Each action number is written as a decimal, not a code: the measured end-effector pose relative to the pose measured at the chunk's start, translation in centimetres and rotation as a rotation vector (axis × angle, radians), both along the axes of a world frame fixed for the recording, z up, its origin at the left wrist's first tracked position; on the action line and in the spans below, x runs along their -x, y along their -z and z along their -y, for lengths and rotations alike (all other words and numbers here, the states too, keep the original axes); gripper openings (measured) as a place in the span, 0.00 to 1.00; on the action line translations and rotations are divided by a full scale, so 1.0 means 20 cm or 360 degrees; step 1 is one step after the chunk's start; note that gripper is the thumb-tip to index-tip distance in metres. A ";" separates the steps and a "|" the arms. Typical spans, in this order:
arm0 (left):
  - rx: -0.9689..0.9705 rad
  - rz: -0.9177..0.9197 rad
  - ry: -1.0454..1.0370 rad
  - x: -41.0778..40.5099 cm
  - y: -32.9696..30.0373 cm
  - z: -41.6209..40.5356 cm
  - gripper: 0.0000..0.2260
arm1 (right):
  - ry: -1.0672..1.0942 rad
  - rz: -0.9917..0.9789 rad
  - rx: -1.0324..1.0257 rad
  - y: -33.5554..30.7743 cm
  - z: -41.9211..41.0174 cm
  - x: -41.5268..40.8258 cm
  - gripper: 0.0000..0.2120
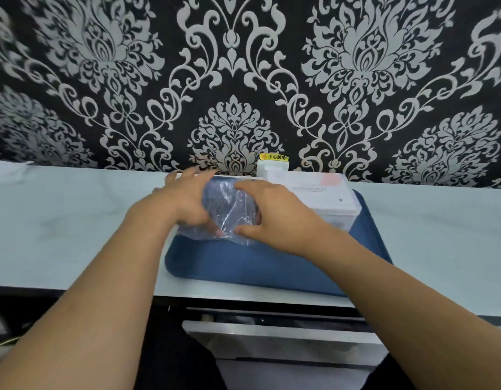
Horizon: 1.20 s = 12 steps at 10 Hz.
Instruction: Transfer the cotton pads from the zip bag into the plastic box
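Both hands meet over a blue tray (243, 266) on a pale counter (75, 220); the left hand (184, 201) clasps the clear zip bag (227, 209) from the 9 o'clock side, fingers curled round its edge; the right hand (272, 218) pinches the bag from 3 o'clock, thumb beneath. The bag sits crumpled at the tray's 11 o'clock; the plastic box (325, 198) stands just beside it at 2 o'clock, lid shut; whether any cotton pads remain in the bag cannot be told.

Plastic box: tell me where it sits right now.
In the head view the plastic box sits at the back right of the blue tray, just right of the zip bag held by both hands.
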<state>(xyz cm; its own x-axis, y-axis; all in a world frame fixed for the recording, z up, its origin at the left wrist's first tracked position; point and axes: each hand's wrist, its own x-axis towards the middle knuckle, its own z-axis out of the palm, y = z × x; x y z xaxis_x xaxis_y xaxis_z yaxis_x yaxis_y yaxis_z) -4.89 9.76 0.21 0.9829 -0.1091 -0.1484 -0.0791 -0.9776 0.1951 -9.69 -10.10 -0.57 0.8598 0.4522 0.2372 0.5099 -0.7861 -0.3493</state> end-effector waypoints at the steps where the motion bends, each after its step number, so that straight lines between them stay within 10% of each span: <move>1: 0.0322 -0.0018 -0.0083 0.03 0.08 -0.08 0.18 | 0.0140 -0.0062 0.0273 0.07 -0.15 -0.03 0.32; 4: 0.0617 0.0747 -0.0404 0.38 -0.07 -0.76 0.07 | -0.0192 -0.0574 -0.0688 -0.17 -0.89 -0.01 0.07; 7: 0.0681 0.0682 -0.1161 1.24 0.54 -1.51 0.08 | -0.0316 -0.0848 0.0195 0.44 -1.90 0.37 0.10; 9: 0.0905 0.0569 -0.1188 1.34 0.99 -1.53 0.07 | -0.0141 -0.1212 -0.0029 0.98 -1.93 0.51 0.07; 11: 0.0805 0.0357 -0.1094 1.32 1.08 -1.58 0.24 | -0.0165 -0.1398 -0.0308 0.90 -1.88 0.44 0.27; 12: 0.0807 0.0440 -0.1112 1.26 1.02 -1.59 0.23 | -0.0257 -0.1320 -0.0213 0.79 -1.83 0.42 0.18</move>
